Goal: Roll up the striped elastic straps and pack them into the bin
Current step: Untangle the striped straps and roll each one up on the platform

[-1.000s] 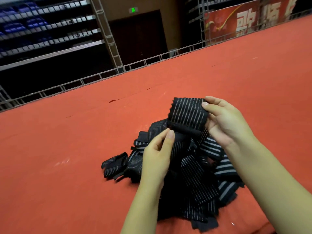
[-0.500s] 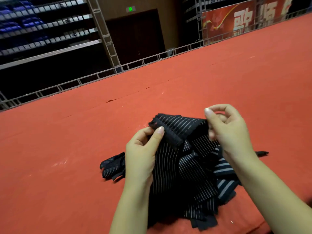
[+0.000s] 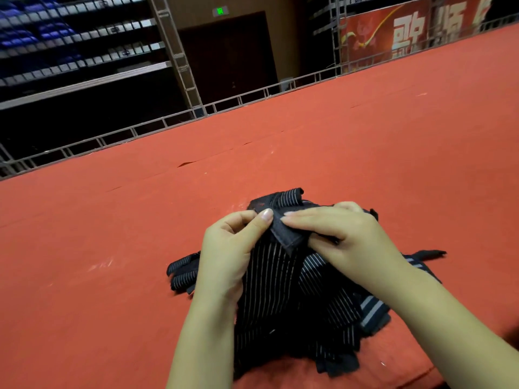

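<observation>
My left hand (image 3: 227,256) pinches the strap end (image 3: 283,234) between thumb and fingers; my right hand (image 3: 345,242) pinches that end from the other side, fingers laid across it. I judge I'm starting the roll here: I should keep the edges squared, tension even and the first turn tight. Beneath both hands lies the pile of striped elastic straps (image 3: 295,304) on the red worktop (image 3: 98,262). I can't see the bin.

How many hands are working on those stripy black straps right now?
2. The left hand pinches the strap end from the left; the right hand grips it from the right, above the strap pile.
</observation>
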### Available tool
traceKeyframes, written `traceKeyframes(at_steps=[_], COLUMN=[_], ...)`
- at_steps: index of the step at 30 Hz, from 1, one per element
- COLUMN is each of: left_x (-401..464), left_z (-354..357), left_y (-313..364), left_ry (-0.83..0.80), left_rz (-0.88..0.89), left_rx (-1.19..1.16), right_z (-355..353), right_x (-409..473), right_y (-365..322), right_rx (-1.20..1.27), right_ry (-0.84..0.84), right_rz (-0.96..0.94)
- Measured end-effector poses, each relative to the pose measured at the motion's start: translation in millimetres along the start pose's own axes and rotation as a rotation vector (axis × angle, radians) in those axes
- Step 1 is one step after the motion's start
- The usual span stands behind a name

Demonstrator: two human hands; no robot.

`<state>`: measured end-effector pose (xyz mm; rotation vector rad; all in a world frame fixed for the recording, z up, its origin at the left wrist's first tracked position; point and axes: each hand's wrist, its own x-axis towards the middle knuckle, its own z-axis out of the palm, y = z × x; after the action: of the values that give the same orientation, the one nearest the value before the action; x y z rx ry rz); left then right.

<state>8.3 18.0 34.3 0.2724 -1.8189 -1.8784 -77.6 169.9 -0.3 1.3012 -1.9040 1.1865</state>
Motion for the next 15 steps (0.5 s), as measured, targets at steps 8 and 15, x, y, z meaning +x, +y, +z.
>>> traceKeyframes(at_steps=[8, 15], left_x=[5.0, 4.8], left_z=[-23.1, -19.0], left_y=[-1.6, -2.1], left_ry=[-0.005, 0.195], left_rz=[-0.022, 0.101], left_rx=[0.061, -0.015], right_z=[-13.5, -25.8], right_x=[0.5, 12.5], right_y=[3.1, -28.3], right_rx=[0.108, 0.940], right_ry=[0.067, 0.125], right_rz=[0.217, 0.650])
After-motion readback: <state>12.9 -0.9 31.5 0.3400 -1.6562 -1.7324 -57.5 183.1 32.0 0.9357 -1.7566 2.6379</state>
